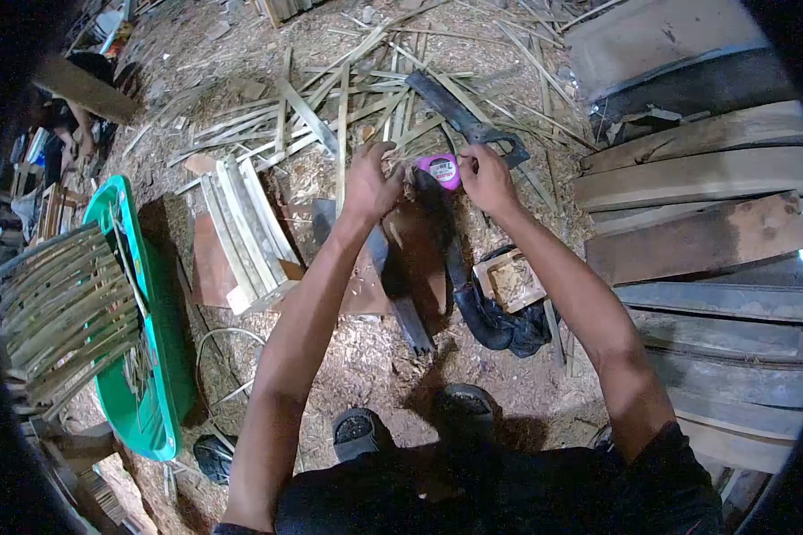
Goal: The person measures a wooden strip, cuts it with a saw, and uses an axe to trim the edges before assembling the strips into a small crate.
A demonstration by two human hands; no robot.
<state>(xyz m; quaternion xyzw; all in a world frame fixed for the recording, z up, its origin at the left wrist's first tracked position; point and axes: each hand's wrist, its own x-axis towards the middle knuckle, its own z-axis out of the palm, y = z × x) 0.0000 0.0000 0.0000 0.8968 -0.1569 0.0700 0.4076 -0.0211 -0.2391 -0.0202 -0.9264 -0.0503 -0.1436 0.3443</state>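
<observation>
A pink tape measure [441, 170] with a pale label sits between my two hands. My right hand [491, 183] is closed at its right edge, thumb and fingers pinched against it. To the left of it, my left hand [372, 181] is open, fingers curved and a gap between thumb and forefinger. Just beyond the right hand lies a handsaw [451, 109], its dark handle close to my fingers. Below the tape measure, a long dark curved tool [459, 285] and a dark blade-like piece [400, 290] lie over a brown board [419, 254].
A bundle of pale wooden strips [245, 227] stands left of my left arm. Farther left is a green tub [156, 357] with slatted wood over it. Boards [696, 241] are stacked at right. A small wooden box [511, 281] lies near my right forearm. Loose strips [343, 116] litter the ground ahead.
</observation>
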